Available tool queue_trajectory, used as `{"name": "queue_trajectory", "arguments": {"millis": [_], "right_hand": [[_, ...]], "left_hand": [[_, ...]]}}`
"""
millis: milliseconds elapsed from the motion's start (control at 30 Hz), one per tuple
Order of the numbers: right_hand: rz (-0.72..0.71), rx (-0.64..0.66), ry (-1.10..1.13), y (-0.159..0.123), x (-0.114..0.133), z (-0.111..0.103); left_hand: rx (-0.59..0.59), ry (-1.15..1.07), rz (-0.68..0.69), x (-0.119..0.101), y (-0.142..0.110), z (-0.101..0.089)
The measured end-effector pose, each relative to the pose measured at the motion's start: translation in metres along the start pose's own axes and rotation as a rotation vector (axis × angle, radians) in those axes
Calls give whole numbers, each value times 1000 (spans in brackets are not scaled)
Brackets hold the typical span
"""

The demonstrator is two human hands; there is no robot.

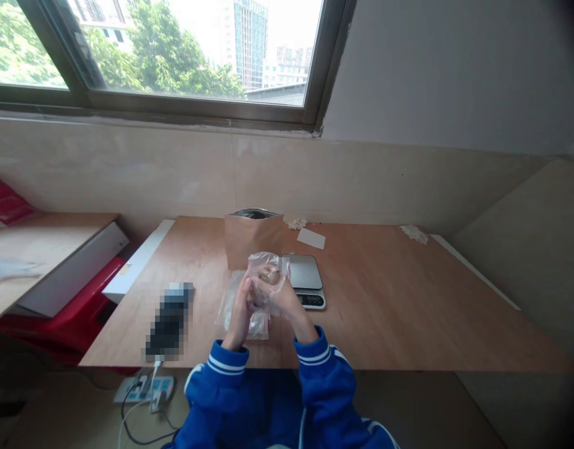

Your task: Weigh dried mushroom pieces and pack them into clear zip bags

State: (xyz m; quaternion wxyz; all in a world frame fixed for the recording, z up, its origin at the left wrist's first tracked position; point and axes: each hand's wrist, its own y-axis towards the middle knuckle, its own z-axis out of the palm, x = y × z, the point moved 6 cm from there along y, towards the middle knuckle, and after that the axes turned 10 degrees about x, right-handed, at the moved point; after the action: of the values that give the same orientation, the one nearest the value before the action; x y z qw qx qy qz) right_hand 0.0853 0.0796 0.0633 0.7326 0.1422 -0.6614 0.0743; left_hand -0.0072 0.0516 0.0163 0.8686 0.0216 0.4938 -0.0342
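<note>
Both of my hands are together over the middle of the table, in front of a brown kraft pouch [243, 240] that stands upright with its top gaping. My left hand [243, 305] is closed on the lower left side of a clear plastic bag [259, 260]. Closed on the same bag from the right is my right hand [278, 292]; the film covers part of its fingers. Whether the bag contains anything I cannot make out. Other clear plastic bags [259, 330] lie flat under and left of my hands. A kitchen scale [304, 273] sits just right of my right hand.
A white card [311, 238] and crumpled whitish scraps [414, 234] lie toward the back of the wooden table [385, 299]. A blurred-out phone [170, 321], plugged into a cable, rests on the left. Below the front edge is a power strip [144, 390].
</note>
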Motion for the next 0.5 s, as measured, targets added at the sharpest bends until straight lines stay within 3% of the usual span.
{"name": "queue_trajectory", "arguments": {"millis": [67,233,367,500], "right_hand": [[61,46,107,2,-5,2],[37,117,178,2,-2,5],[71,88,141,-2,-5,3],[131,-8,257,-7,-16,-2]], "left_hand": [[6,-18,-42,6,0,-5],[-82,24,-18,14,1,-17],[-152,88,3,17,1,-22],[-277,138,22,22,2,-35]]}}
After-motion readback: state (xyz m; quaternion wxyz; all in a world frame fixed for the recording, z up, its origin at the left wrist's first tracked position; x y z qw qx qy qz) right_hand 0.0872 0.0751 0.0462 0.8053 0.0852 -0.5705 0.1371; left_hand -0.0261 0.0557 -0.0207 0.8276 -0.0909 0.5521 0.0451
